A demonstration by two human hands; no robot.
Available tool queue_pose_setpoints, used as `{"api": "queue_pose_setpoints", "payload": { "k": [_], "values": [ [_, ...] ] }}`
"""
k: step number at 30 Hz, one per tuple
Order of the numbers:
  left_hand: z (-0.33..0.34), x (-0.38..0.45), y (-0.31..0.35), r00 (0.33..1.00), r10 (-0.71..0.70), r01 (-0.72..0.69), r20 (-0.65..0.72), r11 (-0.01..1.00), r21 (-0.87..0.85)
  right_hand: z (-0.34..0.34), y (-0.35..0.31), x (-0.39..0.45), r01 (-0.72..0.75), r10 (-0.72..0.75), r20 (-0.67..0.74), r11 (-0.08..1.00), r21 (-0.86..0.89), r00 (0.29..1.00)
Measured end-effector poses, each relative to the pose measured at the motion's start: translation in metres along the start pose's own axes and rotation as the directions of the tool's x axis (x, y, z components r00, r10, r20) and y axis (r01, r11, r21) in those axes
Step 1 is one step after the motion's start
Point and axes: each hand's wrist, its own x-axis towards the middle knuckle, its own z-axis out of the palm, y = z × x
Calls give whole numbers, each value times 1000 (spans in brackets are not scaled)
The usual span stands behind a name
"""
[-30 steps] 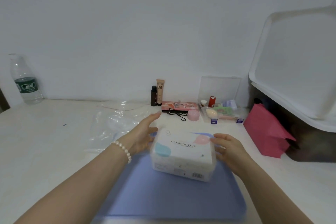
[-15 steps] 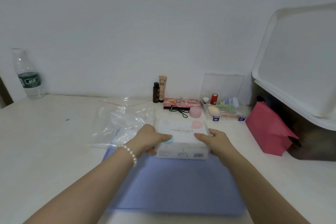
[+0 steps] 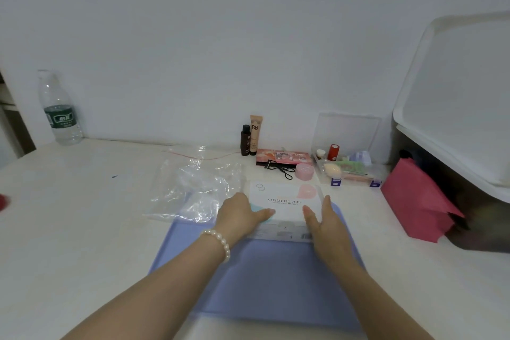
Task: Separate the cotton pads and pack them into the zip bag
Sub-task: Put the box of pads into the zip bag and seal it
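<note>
we see the cotton pad pack (image 3: 285, 201) lying flat at the far edge of the blue tray (image 3: 276, 284). our left hand (image 3: 240, 215) rests on the pack's near left corner, and our right hand (image 3: 321, 222) touches its right side with straight fingers. the zip bag (image 3: 193, 185) lies just left of the pack.

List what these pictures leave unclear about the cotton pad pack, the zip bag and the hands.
Head view only:
- Cotton pad pack: near corners covered by left hand and right hand; opened or sealed, unknowable.
- Zip bag: clear, crumpled film; open or closed, unclear.
- Small print under the pack's title: too small.
</note>
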Motion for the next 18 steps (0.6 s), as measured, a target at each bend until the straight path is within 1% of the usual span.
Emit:
{"api": "queue_pose_setpoints", "payload": {
  "k": [2, 3, 5, 7, 9, 11, 12, 14, 15, 16, 18],
  "values": [
    [5, -7, 2, 1000, 14, -13, -19, 997, 82, 2, 1, -5, 65, -67, -30, 996, -62, 997],
    [8, -10, 4, 1000, 9, -8, -17, 995, 102, 0, 0, -4, 69, -72, -16, 989, -129, 997],
    [9, -16, 4, 1000, 6, -7, 9, 996, 92, -7, -2, -2, 79, -71, 37, 940, -332, 997],
    [4, -19, 1, 998, 57, -56, -4, 995, 82, -15, -4, -2, 137, -144, 21, 873, -468, 989],
    [-4, -24, -1, 987, 156, -148, -45, 979, 143, -18, -5, -5, 245, -280, 7, 825, -509, 960],
    [-10, -29, -2, 959, 269, -244, -84, 941, 232, -15, -3, -10, 354, -381, 68, 758, -548, 922],
    [-12, -32, -3, 947, 309, -277, -82, 922, 271, -12, -2, -12, 396, -411, 101, 738, -546, 906],
    [-10, -34, -9, 926, 373, -335, -61, 885, 323, -6, -1, -16, 419, -410, 139, 742, -524, 901],
    [-9, -33, -13, 917, 397, -357, -50, 869, 342, -4, -2, -16, 404, -380, 162, 740, -537, 911],
    [-6, -35, -17, 909, 416, -381, -40, 864, 331, -3, 0, -17, 381, -356, 157, 742, -551, 921],
    [0, -38, -26, 891, 453, -432, -37, 868, 244, -1, 0, -20, 354, -334, 146, 734, -580, 931]
  ]
}}
